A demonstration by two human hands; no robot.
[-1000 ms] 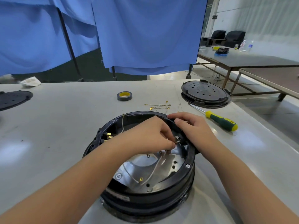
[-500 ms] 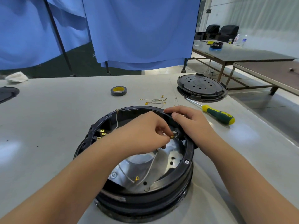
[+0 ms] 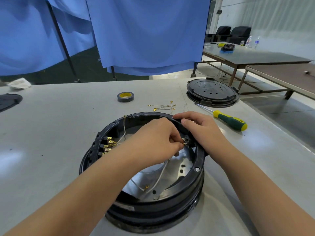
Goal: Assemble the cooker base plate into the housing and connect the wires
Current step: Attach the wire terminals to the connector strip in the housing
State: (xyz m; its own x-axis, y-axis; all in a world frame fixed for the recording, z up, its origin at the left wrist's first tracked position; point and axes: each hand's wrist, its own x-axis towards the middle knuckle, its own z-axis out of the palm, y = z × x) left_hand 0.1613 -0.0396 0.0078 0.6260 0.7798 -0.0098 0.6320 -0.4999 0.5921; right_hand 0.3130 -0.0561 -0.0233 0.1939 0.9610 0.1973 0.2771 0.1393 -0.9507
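Your hands crowd the housing's (image 3: 196,178) right inner wall; the near half over the metal plate (image 3: 185,165) stays open. Outside, the screwdriver (image 3: 229,120) and loose wires (image 3: 163,106) sit just beyond the far rim.

Left hand (image 3: 156,142): forearm enters from 7 o'clock, knuckles up, fingers curled, fingertips pinching a small brass terminal toward 3 o'clock. Right hand (image 3: 201,130): forearm enters from 5 o'clock, fingers curled over a black rim, thumb pointing toward 9 o'clock.

Tape roll (image 3: 125,97) on grey table (image 3: 51,126), green-yellow screwdriver (image 3: 228,119), blue curtains (image 3: 146,31), far water bottles (image 3: 252,42)
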